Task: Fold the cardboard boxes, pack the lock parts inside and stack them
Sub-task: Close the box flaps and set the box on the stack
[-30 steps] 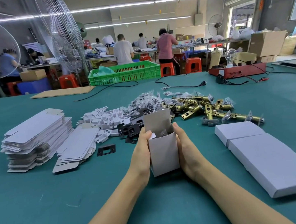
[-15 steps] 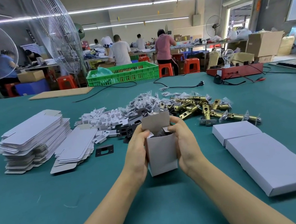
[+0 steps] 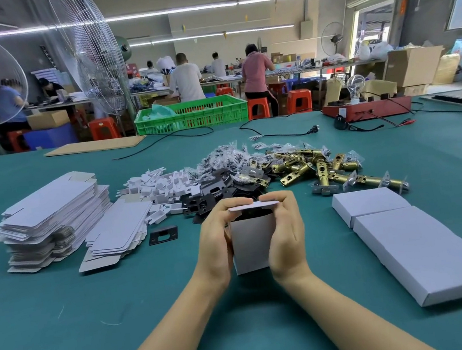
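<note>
A small white cardboard box point(image 3: 250, 245) stands upright on the green table point(image 3: 68, 328), gripped from both sides. My left hand point(image 3: 216, 241) holds its left wall and my right hand point(image 3: 284, 235) its right wall. Both thumbs press the top flap down nearly flat, with a dark gap still showing under it. Behind the box lie brass latch bolts point(image 3: 320, 169), black strike plates point(image 3: 198, 202), white plastic pieces point(image 3: 160, 184) and bagged screws point(image 3: 227, 157). Flat box blanks point(image 3: 52, 213) are piled at the left. Closed white boxes point(image 3: 415, 244) lie at the right.
A single black plate point(image 3: 163, 234) lies near the blanks. At the table's far edge are a red device with a bulb point(image 3: 366, 108), black cables point(image 3: 277, 133), a cardboard sheet point(image 3: 95, 145) and a green crate point(image 3: 191, 115). People work at benches behind.
The top flap stood upright a second ago. My thumbs have since folded it forward and down over the box's opening. The box stayed in place.
</note>
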`<state>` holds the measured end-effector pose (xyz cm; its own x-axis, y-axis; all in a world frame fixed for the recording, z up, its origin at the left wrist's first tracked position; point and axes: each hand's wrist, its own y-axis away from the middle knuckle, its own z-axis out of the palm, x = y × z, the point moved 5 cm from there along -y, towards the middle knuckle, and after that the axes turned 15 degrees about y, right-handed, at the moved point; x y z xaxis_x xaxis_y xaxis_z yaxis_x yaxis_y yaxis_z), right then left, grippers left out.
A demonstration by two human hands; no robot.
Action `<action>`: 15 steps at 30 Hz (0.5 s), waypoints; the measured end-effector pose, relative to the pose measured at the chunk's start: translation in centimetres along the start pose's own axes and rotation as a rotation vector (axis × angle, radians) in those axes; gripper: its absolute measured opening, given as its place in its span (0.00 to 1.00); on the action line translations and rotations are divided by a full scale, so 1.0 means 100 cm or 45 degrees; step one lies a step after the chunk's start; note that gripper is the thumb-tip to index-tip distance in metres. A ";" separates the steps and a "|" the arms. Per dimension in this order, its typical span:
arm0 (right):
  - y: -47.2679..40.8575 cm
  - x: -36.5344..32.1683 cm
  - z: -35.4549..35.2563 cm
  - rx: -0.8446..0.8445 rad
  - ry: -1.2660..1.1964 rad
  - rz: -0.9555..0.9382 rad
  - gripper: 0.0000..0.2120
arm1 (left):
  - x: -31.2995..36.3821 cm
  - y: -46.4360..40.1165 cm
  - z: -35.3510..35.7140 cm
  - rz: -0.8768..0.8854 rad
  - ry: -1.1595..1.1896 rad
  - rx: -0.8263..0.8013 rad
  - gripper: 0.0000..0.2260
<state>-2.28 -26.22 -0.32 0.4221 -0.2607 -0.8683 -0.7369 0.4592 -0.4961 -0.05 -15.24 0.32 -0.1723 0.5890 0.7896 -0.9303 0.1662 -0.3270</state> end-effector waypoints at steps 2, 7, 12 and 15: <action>0.001 0.001 0.000 -0.036 0.014 -0.015 0.10 | -0.001 0.001 0.001 -0.043 0.082 -0.037 0.11; 0.001 0.000 0.001 -0.044 0.108 -0.100 0.15 | 0.002 0.002 0.001 0.067 -0.077 -0.061 0.16; 0.002 0.003 0.001 -0.039 0.172 -0.110 0.14 | 0.000 0.008 -0.003 0.251 -0.291 0.071 0.08; 0.003 0.002 0.001 -0.018 0.214 -0.126 0.13 | -0.002 0.010 -0.002 0.331 -0.375 0.097 0.08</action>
<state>-2.32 -26.02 -0.67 0.3994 -0.4424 -0.8030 -0.7041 0.4128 -0.5777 -0.90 -15.06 -0.22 -0.4802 0.3495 0.8045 -0.8629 -0.0237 -0.5048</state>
